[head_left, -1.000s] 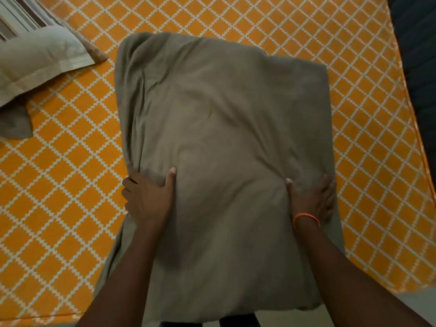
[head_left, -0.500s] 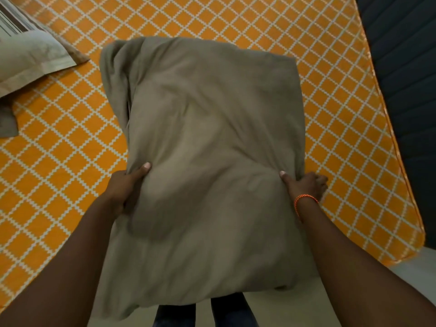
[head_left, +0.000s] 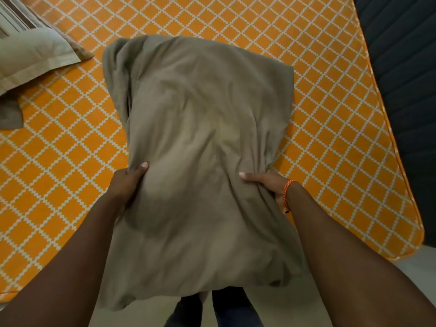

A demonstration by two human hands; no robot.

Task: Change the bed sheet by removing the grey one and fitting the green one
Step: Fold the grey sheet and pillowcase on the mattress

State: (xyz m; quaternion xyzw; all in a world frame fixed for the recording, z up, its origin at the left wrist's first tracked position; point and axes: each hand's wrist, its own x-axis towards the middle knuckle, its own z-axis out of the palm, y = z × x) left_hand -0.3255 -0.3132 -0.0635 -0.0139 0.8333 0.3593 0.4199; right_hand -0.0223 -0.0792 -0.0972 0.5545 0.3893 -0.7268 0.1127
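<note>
A folded grey-brown sheet (head_left: 198, 138) lies across the orange diamond-patterned mattress (head_left: 330, 114), its near end hanging over the bed's front edge. My left hand (head_left: 128, 182) grips the sheet's left side, thumb on top and fingers under the cloth. On the right side my right hand (head_left: 264, 182), with an orange wrist cord, grips the sheet the same way. The cloth bunches inward between both hands. No green sheet is in view.
A pale pillow (head_left: 30, 60) lies at the upper left of the mattress, with a bit of grey cloth (head_left: 10, 114) below it. A dark padded surface (head_left: 401, 79) runs along the bed's right side. Pale floor (head_left: 420, 263) and my legs (head_left: 226, 310) show below.
Both hands went from pressing flat on the sheet to gripping its sides and drawing them inward. The sheet has narrowed at the middle and its near part has lifted toward me.
</note>
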